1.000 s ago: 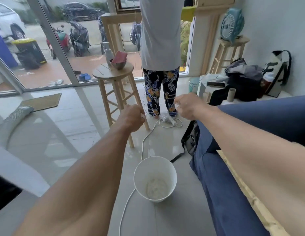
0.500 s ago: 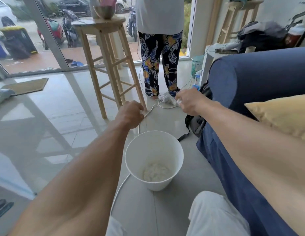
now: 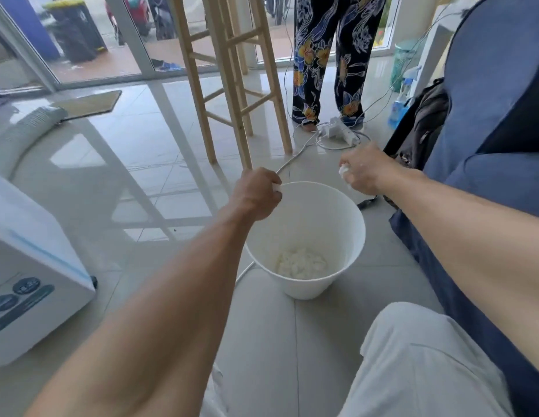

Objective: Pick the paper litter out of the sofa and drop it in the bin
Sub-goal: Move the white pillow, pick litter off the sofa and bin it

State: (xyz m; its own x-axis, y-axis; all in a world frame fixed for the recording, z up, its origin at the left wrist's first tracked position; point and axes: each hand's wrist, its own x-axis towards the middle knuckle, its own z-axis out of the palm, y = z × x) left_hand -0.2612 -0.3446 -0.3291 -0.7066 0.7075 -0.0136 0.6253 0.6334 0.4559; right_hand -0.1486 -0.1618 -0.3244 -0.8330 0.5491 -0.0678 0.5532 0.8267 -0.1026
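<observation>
- Sitting nearest the camera, a knee in pale trousers [image 3: 418, 362] lies just beside the blue fabric sofa [image 3: 497, 182]. No paper shows on the part of the sofa in view.
- Just beyond the knee, the round white plastic bin [image 3: 307, 285] stands upright on the grey tiles. A heap of crumpled white paper litter [image 3: 301, 263] lies at its bottom.
- The left hand [image 3: 256, 195] is curled into a fist at the bin's near-left rim, with a small white paper scrap [image 3: 276, 188] peeping out between its fingers. It looks to be over the opening, so simply uncurling the fingers should do.
- The right hand [image 3: 364, 174] is apart from the left and is closed round a crumpled white paper wad [image 3: 343, 171]. It seems to hang at or just past the far-right rim. I would bring it in over the middle before letting go, since light paper could glance off the rim onto the floor.
- Both hands should release low and spread their fingers fully, so that nothing clings to a palm.
- Farther off are a white power strip [image 3: 337, 132] with its cables, the legs of a pale wooden stool [image 3: 232, 94], and a standing person in dark floral trousers [image 3: 319, 55]. A wad that rolled there would be awkward to fetch.
</observation>
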